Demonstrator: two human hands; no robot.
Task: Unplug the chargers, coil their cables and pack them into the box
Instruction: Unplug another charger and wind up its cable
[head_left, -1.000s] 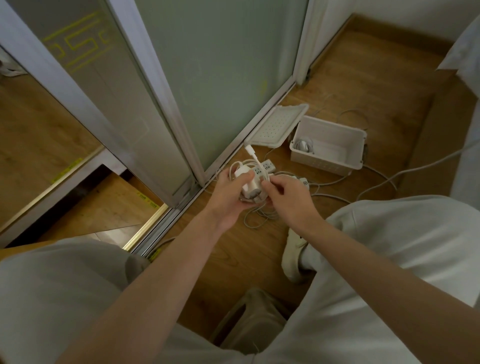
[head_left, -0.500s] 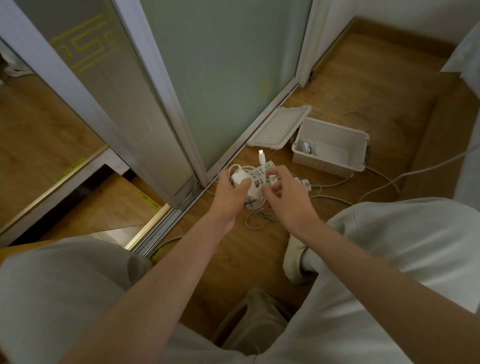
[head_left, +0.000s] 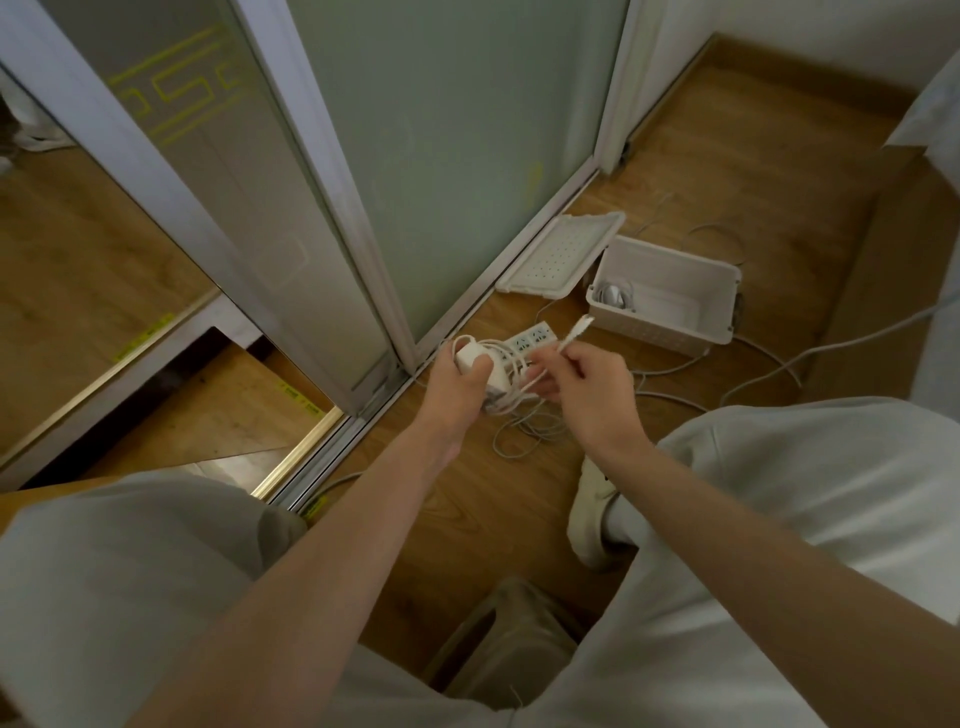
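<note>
- Head view: the left hand (head_left: 460, 382) has its fingers curled round a white charger (head_left: 474, 358), with the thumb across its top. It holds the charger above the floor, just in front of the sliding-door track.
- Loops of the charger's cable (head_left: 511, 387) wrap the brick and hang between the two hands.
- The right hand (head_left: 589, 384) pinches that cable near its free end between thumb and forefinger, with the other fingers curled. The plug tip (head_left: 581, 328) sticks up past them, pointing toward the box.
- A white power strip (head_left: 530, 338) lies on the floor behind the hands, partly hidden by them and by the loops.
- The box (head_left: 657, 328) stands open on the wood floor (head_left: 727, 171), beyond the right hand and apart from it. A second charger (head_left: 613, 293) lies coiled in its left end.
- The perforated lid (head_left: 561, 257) lies just beside the box, along the door track.
- Loose cables (head_left: 769, 364) trail over the floor around the box and under the hands.
- A frosted glass door (head_left: 441, 156) rises behind and a mirror panel (head_left: 78, 260) stands to the left. The person's pale trousers (head_left: 805, 519) and a shoe (head_left: 589, 514) crowd the near floor.
</note>
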